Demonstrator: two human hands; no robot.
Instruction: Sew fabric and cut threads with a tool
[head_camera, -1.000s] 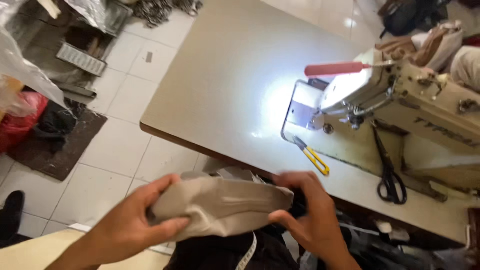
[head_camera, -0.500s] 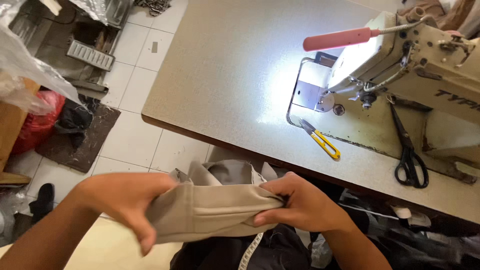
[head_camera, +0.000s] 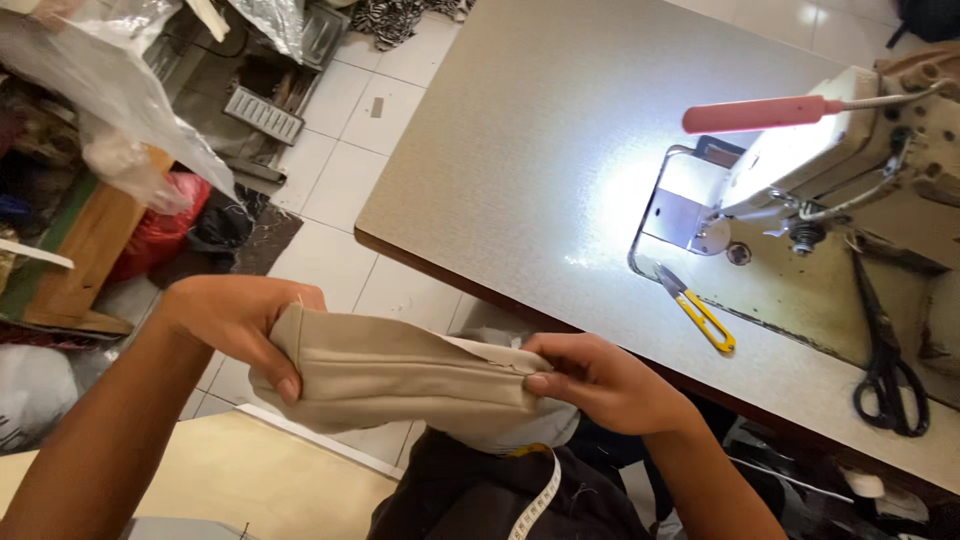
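Note:
I hold a folded piece of beige fabric (head_camera: 400, 375) stretched between both hands, below the near edge of the sewing table (head_camera: 520, 170). My left hand (head_camera: 240, 320) pinches its left end, thumb underneath. My right hand (head_camera: 600, 380) grips the right end at a seam. A white measuring tape (head_camera: 535, 500) hangs over dark cloth in my lap, just under the fabric.
A cream sewing machine (head_camera: 870, 170) with a pink lamp arm (head_camera: 760, 113) stands on the table's right. Yellow thread snips (head_camera: 700, 310) and black scissors (head_camera: 885, 340) lie near it. At left are tiled floor, a wooden bench, plastic bags and a red bag (head_camera: 165, 220).
Both hands have shifted left and slightly up with the fabric. The view has swung so the table and machine sit further right.

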